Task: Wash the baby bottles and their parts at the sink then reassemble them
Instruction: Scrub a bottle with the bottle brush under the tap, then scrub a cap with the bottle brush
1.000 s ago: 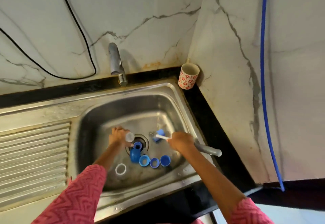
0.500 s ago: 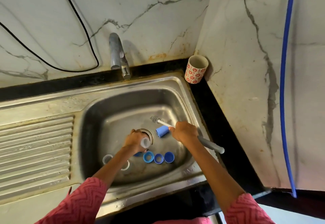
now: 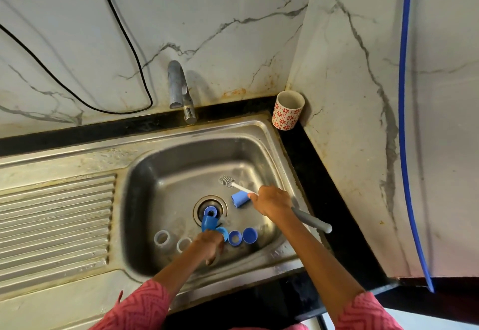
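Inside the steel sink (image 3: 145, 174), my right hand (image 3: 272, 201) grips a bottle brush by its grey handle (image 3: 311, 222). The brush's bristled head (image 3: 226, 180) points toward the back of the basin. A blue cylinder (image 3: 239, 199) lies just left of that hand. My left hand (image 3: 210, 245) is low at the front of the basin, its fingers curled round a small clear part (image 3: 214, 260) that is mostly hidden. A blue cap (image 3: 208, 222) and a blue ring (image 3: 210, 211) lie over the drain. Two more blue pieces (image 3: 235, 238) (image 3: 250, 235) and two clear pieces (image 3: 162, 239) (image 3: 183, 244) flank my left hand.
The tap (image 3: 178, 88) stands behind the basin with no water running. A ribbed drainboard (image 3: 54, 223) lies to the left. A red-flowered cup (image 3: 287, 110) stands in the back right corner on the black counter (image 3: 324, 200). A black cable and a blue hose run along the walls.
My left hand has drawn back from the drain to the front of the basin with the clear part. The right hand and brush have barely moved.
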